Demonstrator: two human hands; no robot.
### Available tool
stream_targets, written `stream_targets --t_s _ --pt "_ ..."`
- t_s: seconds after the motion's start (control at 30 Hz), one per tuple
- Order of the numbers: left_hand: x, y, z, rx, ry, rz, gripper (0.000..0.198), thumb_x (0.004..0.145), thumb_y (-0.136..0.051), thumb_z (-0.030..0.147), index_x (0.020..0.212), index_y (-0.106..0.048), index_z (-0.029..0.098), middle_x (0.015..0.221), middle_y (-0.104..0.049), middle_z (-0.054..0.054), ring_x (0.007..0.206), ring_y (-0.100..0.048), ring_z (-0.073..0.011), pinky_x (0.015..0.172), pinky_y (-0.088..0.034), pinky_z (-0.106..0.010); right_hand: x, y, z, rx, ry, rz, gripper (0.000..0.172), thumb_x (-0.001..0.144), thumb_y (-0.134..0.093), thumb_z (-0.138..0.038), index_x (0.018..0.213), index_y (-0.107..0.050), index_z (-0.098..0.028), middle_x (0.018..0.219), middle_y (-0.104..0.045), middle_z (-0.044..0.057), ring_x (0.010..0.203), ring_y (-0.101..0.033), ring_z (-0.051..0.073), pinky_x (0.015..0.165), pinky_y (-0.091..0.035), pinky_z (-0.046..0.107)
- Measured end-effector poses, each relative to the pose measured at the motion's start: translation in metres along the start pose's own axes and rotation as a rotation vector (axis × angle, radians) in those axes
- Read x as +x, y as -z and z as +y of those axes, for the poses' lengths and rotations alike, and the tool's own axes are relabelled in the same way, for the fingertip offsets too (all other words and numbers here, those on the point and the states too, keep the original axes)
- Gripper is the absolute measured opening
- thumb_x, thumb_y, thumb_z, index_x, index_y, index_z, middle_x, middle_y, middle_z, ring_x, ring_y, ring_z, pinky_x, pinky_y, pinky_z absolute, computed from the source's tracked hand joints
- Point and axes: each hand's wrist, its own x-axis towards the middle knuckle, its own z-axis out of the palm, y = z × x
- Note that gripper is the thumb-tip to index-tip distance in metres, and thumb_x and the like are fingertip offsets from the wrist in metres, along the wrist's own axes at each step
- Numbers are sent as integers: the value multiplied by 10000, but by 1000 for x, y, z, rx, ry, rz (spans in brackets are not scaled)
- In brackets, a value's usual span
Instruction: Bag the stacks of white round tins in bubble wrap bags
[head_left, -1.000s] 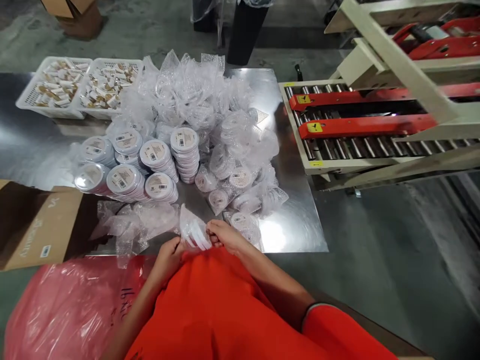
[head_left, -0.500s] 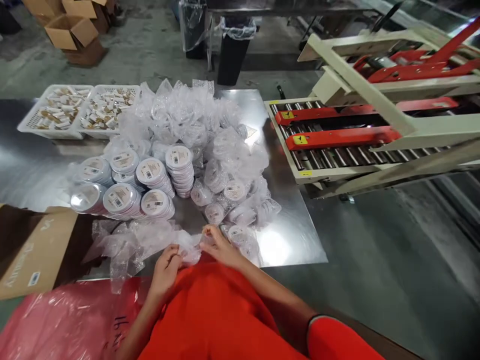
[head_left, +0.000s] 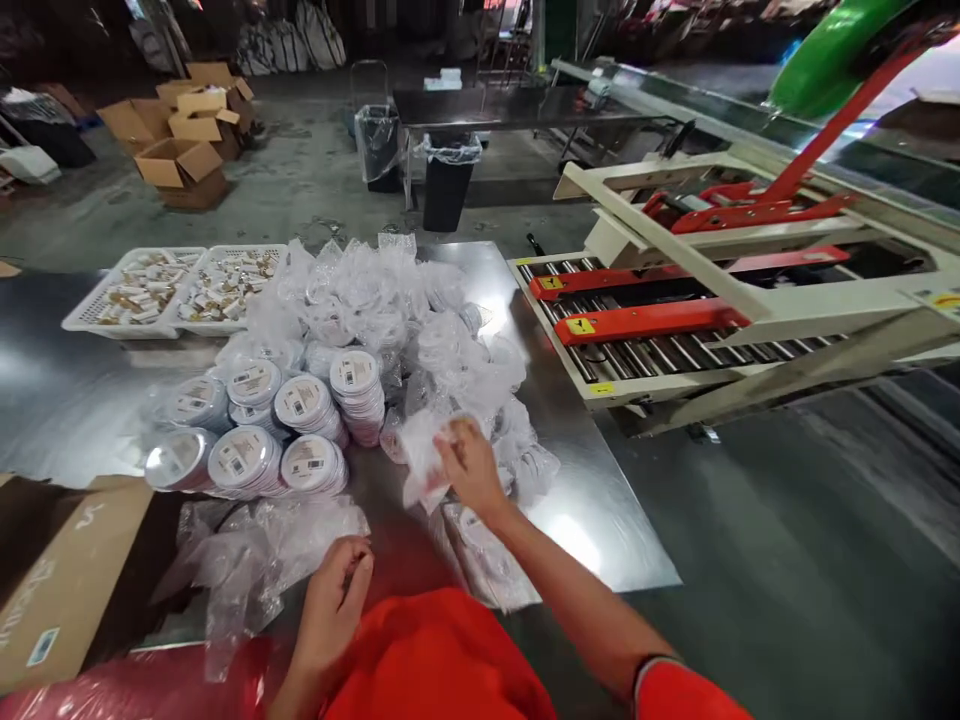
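Observation:
My right hand pinches a crumpled bubble-wrap pouch above the right side of the steel table. Whatever the pouch contains, if anything, cannot be made out. Lower down, my left hand is loosely curled near the table's front edge, thumb a little apart, with nothing visible in it. Just beyond its fingers lie loose sheets of clear bubble wrap. Stacks of round, white-labelled discs stand left of centre. A heap of bubble-wrapped pieces spreads behind and to the right of them.
Two white baskets of small white-and-tan pieces stand at the back left. An open carton is at the front left, above red plastic. A roller conveyor with red bars adjoins the right side. Black bins stand behind.
My right hand has moved forward and right with the bubble-wrap pouch. My left hand has let go of it and stays near the front edge. The view has tilted up.

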Motion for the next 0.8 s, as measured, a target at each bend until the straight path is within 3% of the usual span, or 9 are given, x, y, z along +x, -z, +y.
stream_targets --t_s 0.1,0.17,0.23,0.33,0.43,0.57,0.67,0.8 --pt "-7 0 -23 27 15 -22 376 861 -440 512 796 -639 199 800 -669 -71 748 -630 -192 697 -502 -288 78 42 -20 -160 176 342 216 886 -419 -282 1045 -550 -218 1224 -527 135 1117 -498 275 944 -406 435" --pt "-11 -3 -37 28 10 -20 383 853 -461 532 770 -644 206 760 -671 -67 704 -633 -188 657 -506 -276 131 52 -26 -301 263 423 260 909 -363 -245 1076 -561 -223 1353 -478 120 1255 -414 281 1030 -337 473" --pt "-14 -4 -48 17 -13 -11 386 854 -471 535 740 -645 210 719 -665 -63 664 -628 -182 625 -506 -266 175 45 -24 -447 299 368 312 929 -316 -199 1129 -557 -194 1433 -424 117 1351 -322 261 1082 -275 465" --pt "-19 -3 -61 19 -12 22 390 856 -468 536 735 -648 211 721 -670 -65 663 -631 -181 626 -512 -268 216 14 -6 -644 288 8 345 915 -331 -104 1181 -548 -129 1409 -465 163 1362 -332 257 1084 -258 446" --pt "-29 2 -73 60 64 74 353 859 -460 494 755 -637 206 745 -672 -63 678 -633 -183 637 -508 -272 227 -17 17 -678 309 -248 286 874 -422 -73 1095 -599 -106 1200 -624 183 1216 -502 258 1005 -345 402" --pt "-45 10 -92 133 224 165 297 853 -439 419 741 -603 198 736 -664 -55 685 -627 -187 640 -481 -286 226 -29 35 -651 322 -347 289 877 -447 -120 1129 -576 -62 1186 -614 220 1162 -531 285 979 -367 407" --pt "-51 17 -108 214 343 197 259 836 -421 366 698 -576 212 702 -654 -48 665 -622 -201 623 -456 -300 218 -27 30 -539 322 -281 338 846 -536 -217 1160 -554 -94 1218 -595 198 1148 -524 308 989 -362 433" --pt "-50 22 -124 297 425 235 248 833 -416 334 643 -534 227 695 -645 -60 668 -620 -219 613 -426 -311 186 -40 3 -204 187 -13 301 887 -467 -321 1128 -549 -159 1109 -633 131 979 -588 238 872 -448 377"
